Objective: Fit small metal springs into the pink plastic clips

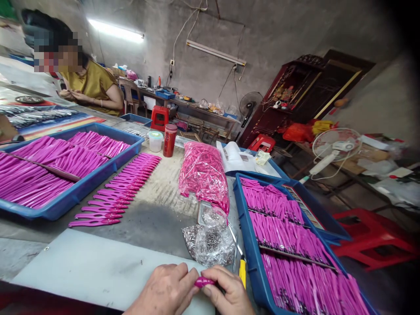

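From my head camera, my left hand and right hand meet at the near edge of the bench. The fingers of both are curled in and pinched on a small magenta plastic piece, which spans the gap between my two hands, just above a pale grey board lying on the bench.

Just beyond my hands sits a crumpled clear bag of small metal parts, with a yellow-handled tool beside it. Behind that bag lies a bigger bag stuffed with pink pieces. To my right a blue tray holds rows of magenta handles, and a second blue tray on my left is filled the same way. Between the trays, a line of loose magenta handles is laid out on the bare bench. A red flask and a small lidded tub stand farther back.

Across the room, another person in a mustard top sits at the far end. The walls are grey concrete with a lit tube lamp, a white fan, a dark wooden cabinet and red stools.
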{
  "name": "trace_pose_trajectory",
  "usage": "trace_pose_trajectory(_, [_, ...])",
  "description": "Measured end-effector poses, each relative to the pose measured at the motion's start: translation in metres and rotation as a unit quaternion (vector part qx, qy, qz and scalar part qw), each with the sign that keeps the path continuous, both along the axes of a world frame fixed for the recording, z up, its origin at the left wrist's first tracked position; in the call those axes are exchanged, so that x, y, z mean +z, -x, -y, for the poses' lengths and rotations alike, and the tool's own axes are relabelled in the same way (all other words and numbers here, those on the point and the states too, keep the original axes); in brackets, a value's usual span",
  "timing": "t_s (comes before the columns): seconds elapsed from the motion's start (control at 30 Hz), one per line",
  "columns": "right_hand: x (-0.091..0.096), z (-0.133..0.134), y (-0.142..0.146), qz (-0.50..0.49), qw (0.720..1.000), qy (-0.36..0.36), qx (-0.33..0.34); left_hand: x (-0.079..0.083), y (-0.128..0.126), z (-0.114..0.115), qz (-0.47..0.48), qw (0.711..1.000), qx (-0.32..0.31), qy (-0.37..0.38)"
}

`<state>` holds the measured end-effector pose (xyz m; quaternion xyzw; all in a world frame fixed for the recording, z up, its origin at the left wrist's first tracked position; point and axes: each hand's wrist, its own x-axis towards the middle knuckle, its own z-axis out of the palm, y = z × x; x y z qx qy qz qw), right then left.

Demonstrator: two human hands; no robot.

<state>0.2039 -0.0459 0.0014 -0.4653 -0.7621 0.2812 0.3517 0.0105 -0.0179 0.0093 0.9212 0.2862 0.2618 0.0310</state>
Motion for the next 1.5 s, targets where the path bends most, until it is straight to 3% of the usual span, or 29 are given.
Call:
trace_pose_trajectory(0.4, [-0.007, 0.001, 0.001, -0.031, 0.999, -0.029, -0.030, -0.006, -0.004, 0.000, -0.003, 1.000, 0.020, -0.021])
trace_pose_trajectory(0.83, [-0.006, 0.000, 0.000, -0.027, 1.000, -0.009, -0.011, 0.000, -0.006, -0.003, 0.015, 0.999, 0.013, -0.043])
trace_pose_trajectory(1.13, [-0.015, 0.001, -0.007, -0.019, 0.998, 0.000, -0.054, -0.009, -0.005, -0.005, 0.025, 0.999, 0.028, -0.034])
trace_pose_trajectory(1.33, [0.004, -0.009, -0.020, 0.014, 0.989, 0.003, -0.147, -0.023, -0.004, -0.014, 0.026, 0.997, 0.049, -0.052])
trace_pose_trajectory(1.5, [0.024, -0.030, -0.017, 0.108, 0.979, 0.035, -0.171, -0.032, -0.007, -0.018, 0.030, 0.996, 0.052, -0.061])
